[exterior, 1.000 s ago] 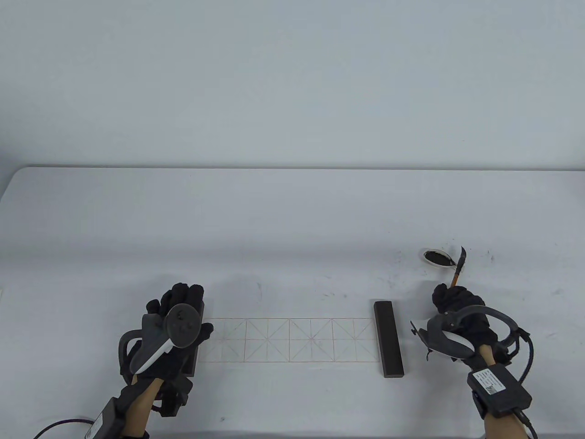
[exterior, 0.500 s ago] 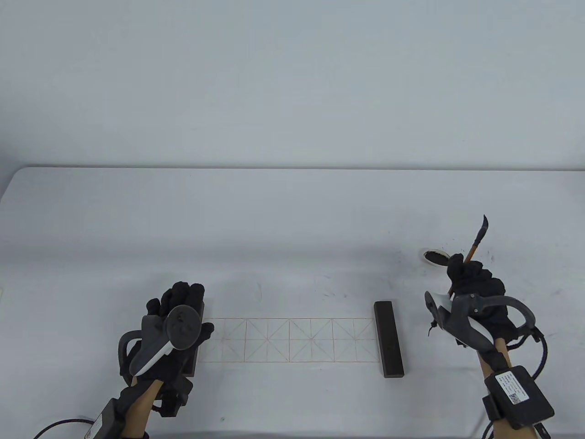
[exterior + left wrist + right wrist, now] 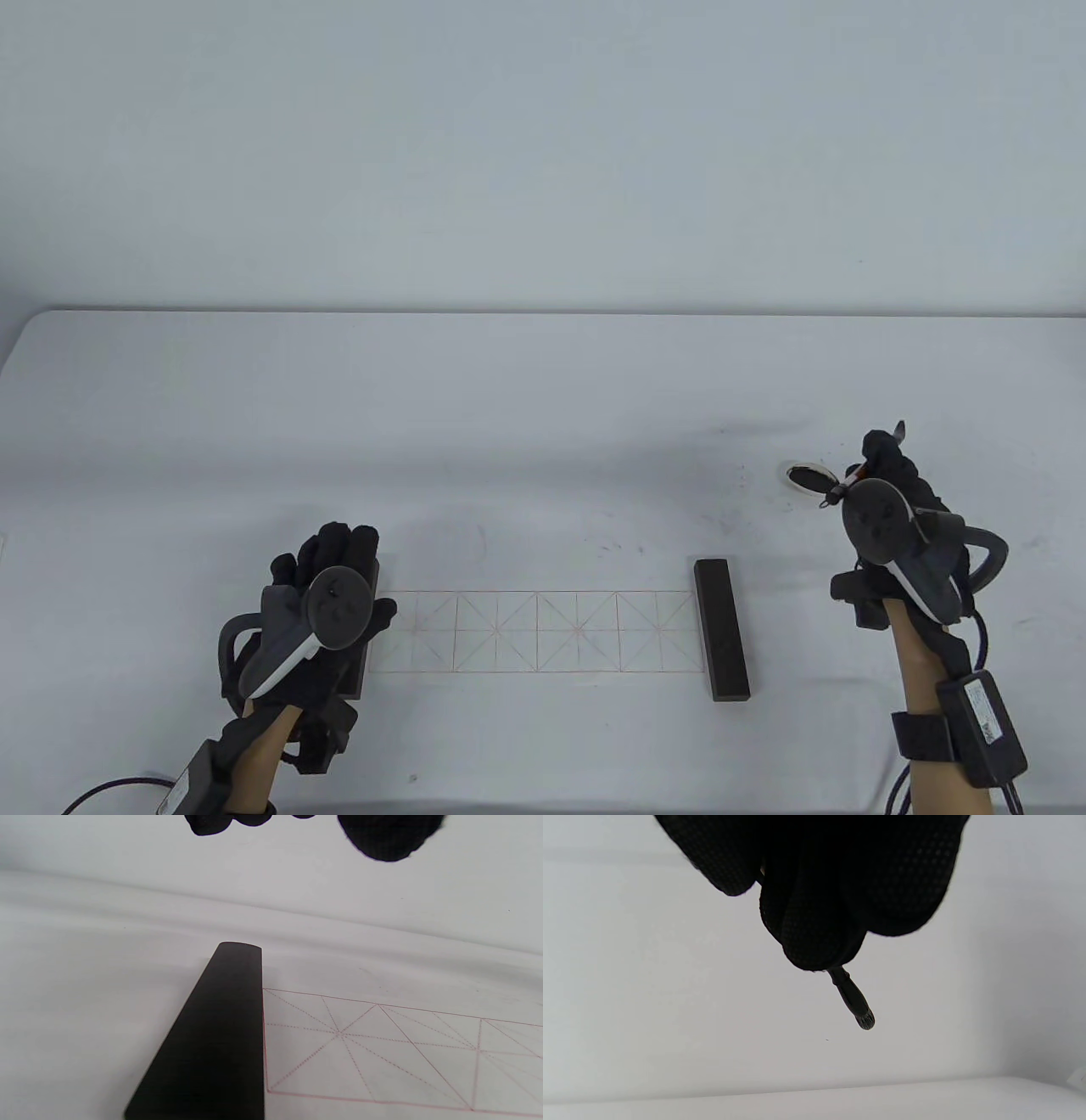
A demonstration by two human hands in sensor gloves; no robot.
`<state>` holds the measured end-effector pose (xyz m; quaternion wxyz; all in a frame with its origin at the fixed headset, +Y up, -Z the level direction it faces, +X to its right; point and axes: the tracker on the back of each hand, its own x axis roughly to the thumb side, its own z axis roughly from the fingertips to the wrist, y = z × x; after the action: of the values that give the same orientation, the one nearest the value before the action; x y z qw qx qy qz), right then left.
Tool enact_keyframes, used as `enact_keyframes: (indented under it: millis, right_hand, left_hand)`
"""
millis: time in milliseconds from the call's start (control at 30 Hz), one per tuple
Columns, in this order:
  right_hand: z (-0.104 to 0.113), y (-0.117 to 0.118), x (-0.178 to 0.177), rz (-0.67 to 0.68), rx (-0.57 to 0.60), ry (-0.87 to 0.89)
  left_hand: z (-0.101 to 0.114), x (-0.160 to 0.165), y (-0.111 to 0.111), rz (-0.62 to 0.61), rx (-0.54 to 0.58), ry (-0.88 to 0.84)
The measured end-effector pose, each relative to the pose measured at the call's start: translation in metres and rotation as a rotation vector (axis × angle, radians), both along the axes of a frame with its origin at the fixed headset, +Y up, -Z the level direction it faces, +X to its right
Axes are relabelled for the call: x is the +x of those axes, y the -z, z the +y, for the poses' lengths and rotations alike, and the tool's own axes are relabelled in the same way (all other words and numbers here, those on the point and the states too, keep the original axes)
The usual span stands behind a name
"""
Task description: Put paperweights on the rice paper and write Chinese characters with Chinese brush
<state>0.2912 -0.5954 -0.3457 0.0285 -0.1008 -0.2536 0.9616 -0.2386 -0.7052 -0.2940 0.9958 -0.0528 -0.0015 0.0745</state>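
Note:
A strip of rice paper (image 3: pixel 543 632) with a red grid lies near the table's front edge. A dark paperweight (image 3: pixel 722 628) sits on its right end. Another dark paperweight (image 3: pixel 212 1039) lies along the paper's (image 3: pixel 382 1048) left end, mostly hidden under my left hand (image 3: pixel 335 552) in the table view. That hand's fingers (image 3: pixel 382 836) are stretched out over it; contact cannot be told. My right hand (image 3: pixel 891 475) grips the brush right of the ink dish (image 3: pixel 804 475). The brush's dark tip (image 3: pixel 852 999) pokes out below the curled fingers (image 3: pixel 818 899).
The white table (image 3: pixel 543 407) has ink specks around the dish and right of the paper. Cables trail from both wrists at the bottom edge. A plain wall stands behind the table.
My right hand lifted the brush, moved away from me and to the right past the ink dish, and turned so its tracker faces up. The left hand stayed put.

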Motion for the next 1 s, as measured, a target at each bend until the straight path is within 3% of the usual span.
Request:
enact_keyframes:
  millis: [267, 533, 733, 1000]
  right_hand:
    - [-0.013, 0.011, 0.037, -0.042, 0.074, 0.388]
    - [-0.058, 0.021, 0.068, -0.196, 0.174, 0.687]
    - [-0.083, 0.023, 0.078, -0.277, 0.191, 0.787]
    - [-0.098, 0.025, 0.084, -0.282, 0.151, 0.804]
  left_hand:
    - [0.0, 0.0, 0.0, 0.001, 0.0, -0.001]
    - [0.001, 0.0, 0.0, 0.005, -0.009, -0.003]
    - [0.001, -0.001, 0.001, 0.007, -0.019, -0.004]
    - [0.001, 0.0, 0.001, 0.002, -0.019, 0.003]
